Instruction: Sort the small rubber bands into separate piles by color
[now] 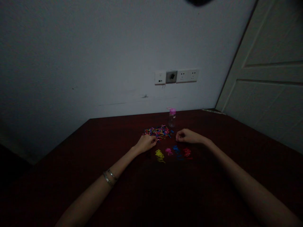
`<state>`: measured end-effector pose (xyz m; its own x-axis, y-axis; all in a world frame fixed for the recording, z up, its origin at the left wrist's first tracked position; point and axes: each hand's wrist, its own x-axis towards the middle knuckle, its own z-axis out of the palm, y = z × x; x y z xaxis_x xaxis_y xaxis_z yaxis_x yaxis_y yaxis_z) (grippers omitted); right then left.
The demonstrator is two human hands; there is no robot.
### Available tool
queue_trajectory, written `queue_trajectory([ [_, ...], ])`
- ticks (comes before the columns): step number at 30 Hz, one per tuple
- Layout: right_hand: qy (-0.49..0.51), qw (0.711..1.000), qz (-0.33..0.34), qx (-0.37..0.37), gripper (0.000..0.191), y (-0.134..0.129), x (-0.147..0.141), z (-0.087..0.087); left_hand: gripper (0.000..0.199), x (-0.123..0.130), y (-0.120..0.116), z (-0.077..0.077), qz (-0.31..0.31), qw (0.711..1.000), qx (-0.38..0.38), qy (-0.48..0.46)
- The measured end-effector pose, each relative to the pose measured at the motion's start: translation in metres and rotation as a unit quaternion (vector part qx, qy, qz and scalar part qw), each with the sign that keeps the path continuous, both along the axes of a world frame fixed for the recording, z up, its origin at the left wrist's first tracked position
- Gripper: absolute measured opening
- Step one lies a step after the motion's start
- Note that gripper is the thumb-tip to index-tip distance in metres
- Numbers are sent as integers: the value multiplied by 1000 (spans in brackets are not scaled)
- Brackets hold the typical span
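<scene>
Left hand (pixel 147 143)'s fingers are curled nearly closed at the near edge of the mixed pile (pixel 158 131), right hand (pixel 188 136)'s loosely pinched beside it, can't tell if either holds anything, and honestly, light single-piece pinches avoid tangles.

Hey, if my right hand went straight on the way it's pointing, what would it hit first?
Your right hand would probably meet the multicoloured pile first, at the side facing its fingertips. Depth is unclear in this dim view, so it might pass above instead.
</scene>
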<state>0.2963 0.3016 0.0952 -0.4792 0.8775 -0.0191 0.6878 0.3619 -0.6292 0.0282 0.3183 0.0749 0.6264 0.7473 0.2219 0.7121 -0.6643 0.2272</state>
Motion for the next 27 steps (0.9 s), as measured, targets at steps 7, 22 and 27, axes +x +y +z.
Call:
queue_trajectory([
  [7, 0, 1000, -7, -6, 18, 1, 1, -2, 18, 0, 1, 0, 5, 1000, 9, 12],
  [22, 0, 1000, -2, -1, 17, 1, 1, 0, 20, 4, -9, 11, 10, 999, 29, 13],
  [27, -7, 1000, -8, -2, 18, 1, 0, 1, 20, 10, -16, 19, 5, 999, 39, 6],
])
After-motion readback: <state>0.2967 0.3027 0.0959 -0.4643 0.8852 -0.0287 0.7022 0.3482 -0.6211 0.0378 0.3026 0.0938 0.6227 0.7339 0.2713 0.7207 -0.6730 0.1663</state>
